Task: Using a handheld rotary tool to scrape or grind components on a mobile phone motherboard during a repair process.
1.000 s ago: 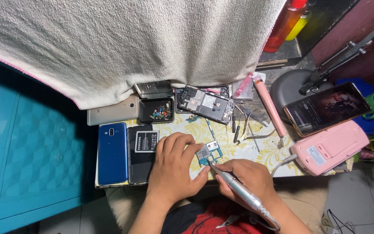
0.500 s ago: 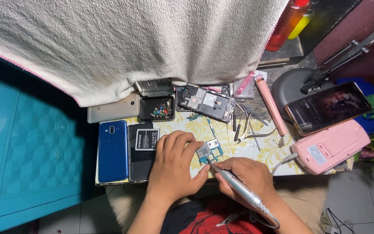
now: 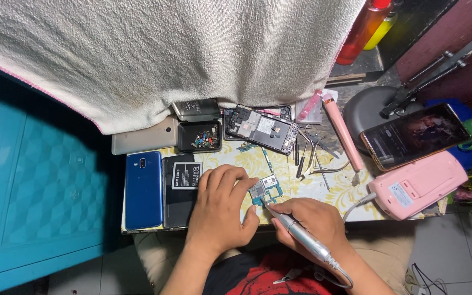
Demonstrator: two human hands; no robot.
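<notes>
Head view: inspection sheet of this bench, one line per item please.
Surface: small table with yellow floral cover, crowded.
Job's things: small green circuit board, pinned by left hand; silver pen-shaped tool in right hand, tip at the board.
Clutter: blue phone, black phone with battery, opened phone chassis, black parts tray, metal tweezers.
Hands: both bare, on the work.
Cables: grey cord toward pink box.
Surroundings: white towel overhead, teal cabinet.

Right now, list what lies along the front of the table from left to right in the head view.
Blue phone → black phone back with battery → left hand → small green circuit board → right hand holding a silver pen-shaped tool → pink box-shaped device.
</notes>
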